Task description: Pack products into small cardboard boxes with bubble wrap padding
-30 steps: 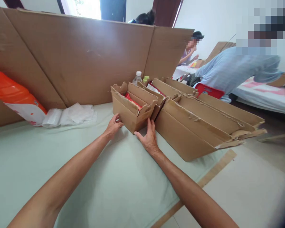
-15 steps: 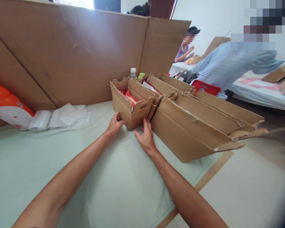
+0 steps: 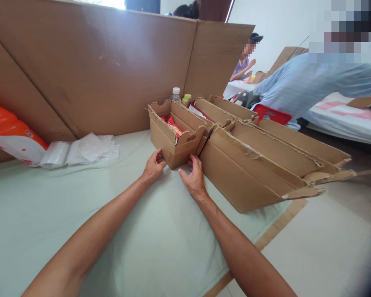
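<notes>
A small open cardboard box (image 3: 162, 138) with torn upper edges stands on the pale green cloth, its near corner toward me. Inside it are red packets (image 3: 173, 125), partly hidden by the walls. My left hand (image 3: 154, 167) is at the lower left side of this box, fingers slightly bent and apart from the thumb. On the other side of the corner, my right hand (image 3: 194, 177) has its fingertips against the lower front face, thumb spread away. Neither hand grips anything; whether the left fingertips touch the cardboard I cannot tell.
Larger open cardboard boxes (image 3: 250, 169) stand to the right, near the table edge. Behind the small box are a clear bottle (image 3: 175, 95) and a green cap (image 3: 186, 98). A tall cardboard panel (image 3: 111, 74), plastic wrap (image 3: 92, 150) and an orange-white container (image 3: 14, 134) are leftward. Two people sit beyond.
The view has shifted slightly, so the boxes appear a little further right. Both hands stay beside the small box's near corner, with hardly any movement against it.
</notes>
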`<state>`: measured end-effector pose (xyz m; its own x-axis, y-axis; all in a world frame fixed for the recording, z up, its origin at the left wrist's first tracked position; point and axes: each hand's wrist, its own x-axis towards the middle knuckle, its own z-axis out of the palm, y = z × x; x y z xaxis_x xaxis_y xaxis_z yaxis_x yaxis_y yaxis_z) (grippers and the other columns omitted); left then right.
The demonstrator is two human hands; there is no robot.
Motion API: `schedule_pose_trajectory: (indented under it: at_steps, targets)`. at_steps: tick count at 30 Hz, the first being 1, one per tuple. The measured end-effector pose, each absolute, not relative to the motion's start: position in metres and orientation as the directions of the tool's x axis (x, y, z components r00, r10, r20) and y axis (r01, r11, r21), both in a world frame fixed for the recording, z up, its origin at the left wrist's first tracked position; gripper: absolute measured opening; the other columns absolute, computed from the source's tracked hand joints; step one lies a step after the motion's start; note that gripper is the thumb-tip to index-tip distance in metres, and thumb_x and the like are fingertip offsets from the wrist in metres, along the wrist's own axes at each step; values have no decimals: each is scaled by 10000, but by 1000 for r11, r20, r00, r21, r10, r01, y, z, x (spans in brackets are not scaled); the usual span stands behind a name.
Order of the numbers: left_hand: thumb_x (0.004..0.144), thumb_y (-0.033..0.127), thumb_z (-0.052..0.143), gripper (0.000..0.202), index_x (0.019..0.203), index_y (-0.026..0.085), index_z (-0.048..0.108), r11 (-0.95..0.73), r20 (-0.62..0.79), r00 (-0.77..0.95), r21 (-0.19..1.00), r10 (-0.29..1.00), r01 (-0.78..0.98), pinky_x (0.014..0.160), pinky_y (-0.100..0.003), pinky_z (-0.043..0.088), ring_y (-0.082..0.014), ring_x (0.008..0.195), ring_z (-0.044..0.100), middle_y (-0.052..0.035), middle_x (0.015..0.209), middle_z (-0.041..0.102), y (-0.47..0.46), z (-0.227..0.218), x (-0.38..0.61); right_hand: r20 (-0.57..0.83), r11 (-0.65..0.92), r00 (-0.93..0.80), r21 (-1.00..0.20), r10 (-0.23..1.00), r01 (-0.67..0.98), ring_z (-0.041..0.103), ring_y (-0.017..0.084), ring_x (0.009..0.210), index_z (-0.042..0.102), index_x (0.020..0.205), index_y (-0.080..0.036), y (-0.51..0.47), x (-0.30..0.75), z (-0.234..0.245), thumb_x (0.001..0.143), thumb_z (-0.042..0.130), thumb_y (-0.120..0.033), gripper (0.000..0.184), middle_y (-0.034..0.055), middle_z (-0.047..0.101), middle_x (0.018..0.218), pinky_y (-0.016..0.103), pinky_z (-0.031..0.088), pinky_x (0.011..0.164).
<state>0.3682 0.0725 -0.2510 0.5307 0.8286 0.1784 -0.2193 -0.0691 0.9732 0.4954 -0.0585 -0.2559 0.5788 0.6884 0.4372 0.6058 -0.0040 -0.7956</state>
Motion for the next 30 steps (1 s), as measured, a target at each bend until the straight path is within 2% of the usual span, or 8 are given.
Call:
schedule_pose_trajectory:
  at_steps: [5,12,18,24,30]
  targets:
    - [597,84,606,548,1139,152,649,-113,183,481,979,858,-171,1101,-452,453,-251,1114,649,-110,1170,708,69,-258,367,370,-28,666,-862,648,506,613,292,1129,439,1420,-140,-58,500,-252,751,653,-330,728,207,540,1372,507,505,1007]
    - [631,90,576,485,1104,142,667,-185,217,423,976,880,-116,1042,-411,500,-222,1033,655,-110,1120,692,64,-261,367,260,-13,721,-937,642,349,620,260,1003,434,1431,-119,-52,506,-253,679,661,-348,819,198,586,1306,452,537,872]
    - [636,91,576,499,1124,144,666,-235,247,411,969,877,-80,990,-372,533,-213,1048,661,-99,1124,686,63,-261,366,202,4,717,-963,667,268,629,192,786,455,1402,-134,-49,512,-252,668,674,-356,797,97,667,1033,391,550,777]
    - [651,99,578,471,1106,171,677,-263,260,405,964,877,-49,958,-361,551,-201,1003,681,-68,1064,717,62,-261,365,195,30,709,-971,677,238,642,198,783,469,1338,-170,-50,517,-251,670,682,-367,728,19,661,846,364,539,762]
    - [678,114,565,445,1101,164,692,-292,272,402,956,874,-11,916,-353,569,-197,943,698,-65,1018,735,60,-261,363,205,29,709,-967,674,253,651,194,771,466,1317,-165,-50,516,-252,692,663,-368,686,16,670,832,356,542,757]
